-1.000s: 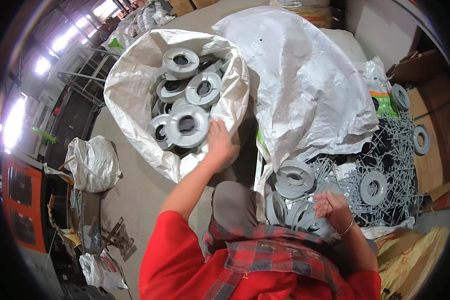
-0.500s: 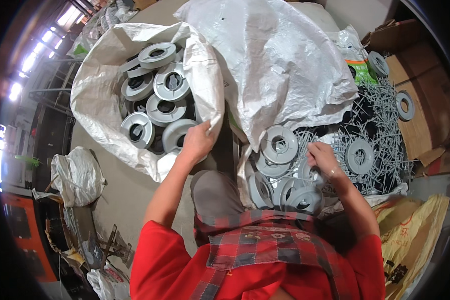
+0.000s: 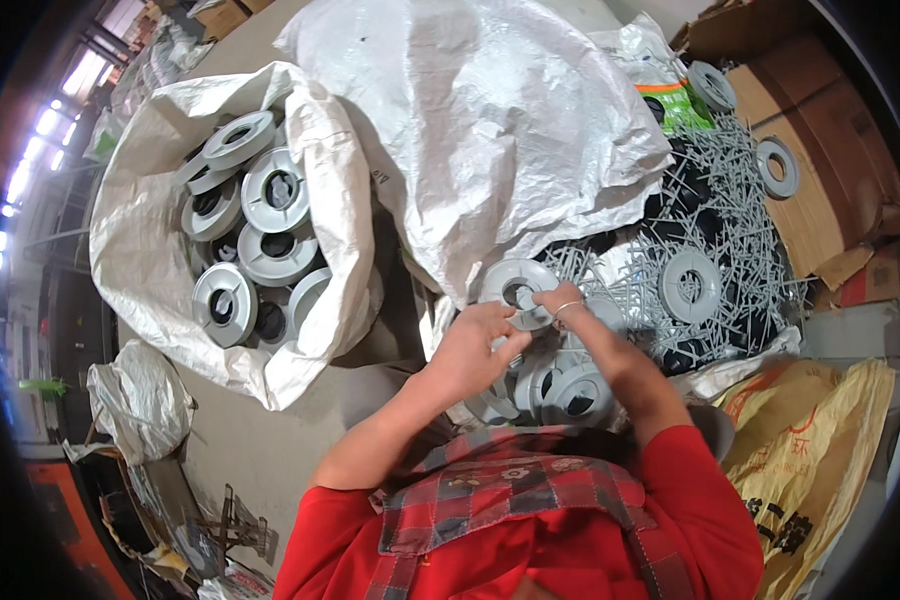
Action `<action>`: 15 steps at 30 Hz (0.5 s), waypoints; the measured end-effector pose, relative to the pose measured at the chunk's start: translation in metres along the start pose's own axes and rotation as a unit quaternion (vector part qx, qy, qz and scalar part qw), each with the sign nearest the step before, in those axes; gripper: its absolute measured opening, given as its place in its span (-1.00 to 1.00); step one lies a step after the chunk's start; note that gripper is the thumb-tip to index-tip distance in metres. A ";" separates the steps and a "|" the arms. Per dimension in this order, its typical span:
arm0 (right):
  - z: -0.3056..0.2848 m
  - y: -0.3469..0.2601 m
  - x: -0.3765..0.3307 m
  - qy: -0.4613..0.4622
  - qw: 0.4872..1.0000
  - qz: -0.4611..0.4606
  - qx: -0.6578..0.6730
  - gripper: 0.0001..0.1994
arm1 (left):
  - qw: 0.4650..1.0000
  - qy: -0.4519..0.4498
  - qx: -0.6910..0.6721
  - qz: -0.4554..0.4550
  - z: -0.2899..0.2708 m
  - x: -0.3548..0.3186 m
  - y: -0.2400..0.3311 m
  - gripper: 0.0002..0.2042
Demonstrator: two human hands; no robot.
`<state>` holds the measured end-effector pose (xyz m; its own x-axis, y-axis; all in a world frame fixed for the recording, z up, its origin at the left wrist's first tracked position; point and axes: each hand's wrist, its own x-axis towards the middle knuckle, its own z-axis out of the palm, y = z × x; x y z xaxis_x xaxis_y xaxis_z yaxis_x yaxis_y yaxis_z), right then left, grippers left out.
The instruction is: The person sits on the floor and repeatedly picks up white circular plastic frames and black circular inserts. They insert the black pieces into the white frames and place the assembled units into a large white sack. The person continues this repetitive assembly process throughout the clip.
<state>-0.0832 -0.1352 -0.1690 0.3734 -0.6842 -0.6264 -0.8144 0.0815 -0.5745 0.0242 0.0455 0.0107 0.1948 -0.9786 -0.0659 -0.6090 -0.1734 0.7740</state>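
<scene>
The yellow sack [image 3: 820, 470] at lower right bears red lettering [image 3: 788, 450], with black printing [image 3: 790, 530] beneath it. The large white sack [image 3: 480, 130] carries dark characters [image 3: 380, 177] at its left edge, too small to read.

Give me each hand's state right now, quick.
Left hand: thumb and fingers apart at the gray reel; grip can't be told.
Right hand: fingers bunched at the same reel; whether they hold anything can't be told.
</scene>
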 end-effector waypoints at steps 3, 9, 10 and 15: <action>-0.042 0.007 -0.007 -0.178 0.980 -0.091 -0.017 -0.51 | 0.956 -0.016 0.258 0.136 0.012 0.004 0.007 -0.54; -0.084 0.006 -0.018 -0.304 0.943 -0.138 0.009 -0.44 | 0.969 -0.198 0.147 0.002 0.016 0.008 0.015 -0.47; -0.096 0.014 -0.003 -0.283 0.957 -0.019 0.062 -0.40 | 0.983 -0.156 0.098 -0.019 0.017 0.011 0.018 -0.48; -0.106 0.076 0.100 0.155 0.977 -0.091 -0.111 -0.19 | 0.957 -0.016 -0.185 -0.224 0.004 0.021 0.034 -0.55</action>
<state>-0.1549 -0.2742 -0.2189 0.3961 -0.8627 -0.3144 -0.8362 -0.1974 -0.5117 0.0045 0.0186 0.0325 0.3449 -0.8194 -0.4578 -0.1560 -0.5310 0.8329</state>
